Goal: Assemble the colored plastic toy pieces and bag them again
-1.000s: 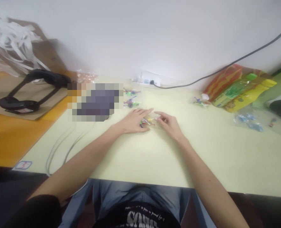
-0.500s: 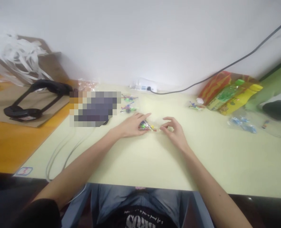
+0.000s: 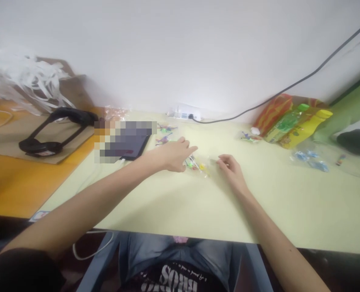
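I am stretching my left hand (image 3: 173, 155) out palm down, fingers open and pointing right, with the fingertips hanging just over the left end of the packet (image 3: 197, 165). I cannot tell whether they are touching it. I am curling my right hand (image 3: 233, 170) loosely, its fingertips just beside the packet's right end. I cannot tell whether they are pinching the clear film. The packet, clear with small coloured pieces inside, is lying on the bench (image 3: 180, 202) between my hands, about midway along it and nearer the far edge than the near one.

Beyond the bench's left end, paper strips (image 3: 27, 77) are spilling over a box (image 3: 73, 87), and a headset (image 3: 56, 129) is lying on brown card (image 3: 3, 136). A tablet (image 3: 131, 142) is resting near the far left corner. Just right of it, two toys (image 3: 163, 140) are sitting near the far edge, behind my left hand. A power strip (image 3: 182, 114) is lying along the far edge, and a cable (image 3: 289, 86) is running from it up the wall to the right. Further right, a bag (image 3: 272, 107) and two bottles (image 3: 292, 121) are lying towards the far right corner. Blue pieces (image 3: 313, 161) in clear film are lying in front of them, well apart from my hands.
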### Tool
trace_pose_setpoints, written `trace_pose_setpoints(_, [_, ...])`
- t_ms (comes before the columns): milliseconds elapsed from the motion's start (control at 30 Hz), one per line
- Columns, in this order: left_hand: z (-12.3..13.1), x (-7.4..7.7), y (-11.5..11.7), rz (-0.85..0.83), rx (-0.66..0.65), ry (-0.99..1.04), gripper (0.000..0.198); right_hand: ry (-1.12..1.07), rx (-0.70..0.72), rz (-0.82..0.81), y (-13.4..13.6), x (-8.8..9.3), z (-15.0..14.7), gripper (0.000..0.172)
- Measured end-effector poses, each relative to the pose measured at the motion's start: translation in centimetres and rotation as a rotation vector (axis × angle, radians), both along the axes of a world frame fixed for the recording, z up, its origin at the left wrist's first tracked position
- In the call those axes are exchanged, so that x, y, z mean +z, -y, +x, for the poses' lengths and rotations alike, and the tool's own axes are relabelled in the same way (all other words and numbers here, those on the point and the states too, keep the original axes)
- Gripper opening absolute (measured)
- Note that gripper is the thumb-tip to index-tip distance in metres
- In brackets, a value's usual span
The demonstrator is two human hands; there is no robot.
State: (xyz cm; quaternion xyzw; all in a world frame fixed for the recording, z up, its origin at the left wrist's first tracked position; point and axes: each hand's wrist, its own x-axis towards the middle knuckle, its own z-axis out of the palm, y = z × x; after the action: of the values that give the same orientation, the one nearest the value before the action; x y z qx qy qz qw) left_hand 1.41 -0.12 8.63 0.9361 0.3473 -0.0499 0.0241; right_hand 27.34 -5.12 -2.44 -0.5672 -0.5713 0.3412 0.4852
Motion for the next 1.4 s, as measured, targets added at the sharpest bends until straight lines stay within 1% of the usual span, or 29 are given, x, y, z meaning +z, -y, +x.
trace_pose_setpoints(100, [1.6, 1.1, 0.7, 0.004, -0.005, -0.032, 0.073, 0.076, 0.009, 0.033, 0.2, -0.6, 0.2, 0.045])
trace_pose_setpoints(167, [2.2, 2.0, 1.2, 0.015, -0.007, -0.052, 0.070, 0.136, 0.063, 0.038, 0.3, -1.0, 0.2, 0.050])
trace_pose_setpoints(233, [2.3, 2.7, 1.5, 0.042, -0.007, -0.077, 0.068, 0.211, 0.137, 0.053, 0.5, -1.2, 0.2, 0.055])
trace_pose_setpoints(333, [1.6, 3.5, 1.8, 0.082, -0.018, -0.089, 0.066, 0.333, 0.235, 0.104, 0.7, -1.3, 0.2, 0.062])
trace_pose_setpoints(467, [-0.7, 3.5, 1.4, 0.097, -0.034, -0.078, 0.069, 0.479, 0.295, 0.157, 0.9, -1.0, 0.0, 0.063])
trace_pose_setpoints(533, [-2.5, 3.3, 0.8, 0.081, -0.023, -0.041, 0.071, 0.538, 0.312, 0.187, 1.0, -0.8, -0.1, 0.063])
trace_pose_setpoints(600, [-4.5, 3.2, -0.1, 0.059, -0.010, 0.042, 0.074, 0.595, 0.318, 0.219, 1.1, -0.7, -0.2, 0.064])
trace_pose_setpoints(667, [-6.5, 3.4, -1.0, 0.054, 0.028, 0.086, 0.077, 0.651, 0.316, 0.248, 1.1, -0.7, -0.4, 0.065])
trace_pose_setpoints(733, [-8.3, 3.9, -1.7, 0.063, 0.090, 0.068, 0.082, 0.711, 0.309, 0.265, 1.0, -0.7, -0.5, 0.066])
trace_pose_setpoints(800, [-9.7, 4.2, -2.2, 0.094, 0.153, 0.035, 0.083, 0.768, 0.298, 0.273, 0.9, -0.8, -0.7, 0.067])
trace_pose_setpoints(867, [-10.8, 4.2, -2.6, 0.116, 0.204, 0.026, 0.083, 0.813, 0.294, 0.274, 0.9, -0.9, -0.9, 0.066])
trace_pose_setpoints(900, [-11.3, 3.9, -2.8, 0.119, 0.223, 0.031, 0.082, 0.828, 0.296, 0.274, 0.9, -0.9, -1.0, 0.064])
trace_pose_setpoints(967, [-11.9, 2.7, -3.2, 0.106, 0.253, 0.055, 0.081, 0.843, 0.300, 0.274, 0.9, -1.0, -1.0, 0.058])
trace_pose_setpoints(1033, [-12.2, 0.9, -3.4, 0.082, 0.294, 0.102, 0.080, 0.835, 0.303, 0.278, 0.9, -1.0, -1.0, 0.053])
trace_pose_setpoints(1100, [-12.1, -1.2, -3.4, 0.075, 0.335, 0.166, 0.082, 0.811, 0.312, 0.282, 0.8, -1.1, -0.8, 0.051])
trace_pose_setpoints(1200, [-11.1, -4.2, -3.1, 0.061, 0.351, 0.255, 0.100, 0.753, 0.322, 0.283, 0.7, -1.3, -0.6, 0.057])
trace_pose_setpoints(1233, [-10.6, -5.0, -3.0, 0.063, 0.361, 0.265, 0.101, 0.729, 0.317, 0.281, 0.6, -1.3, -0.5, 0.060])
trace_pose_setpoints(1333, [-8.6, -6.8, -2.9, 0.115, 0.350, 0.285, 0.083, 0.663, 0.291, 0.264, 0.5, -1.4, -0.4, 0.064])
trace_pose_setpoints(1400, [-7.3, -7.7, -3.2, 0.201, 0.343, 0.282, 0.075, 0.639, 0.283, 0.246, 0.5, -1.5, -0.4, 0.064])
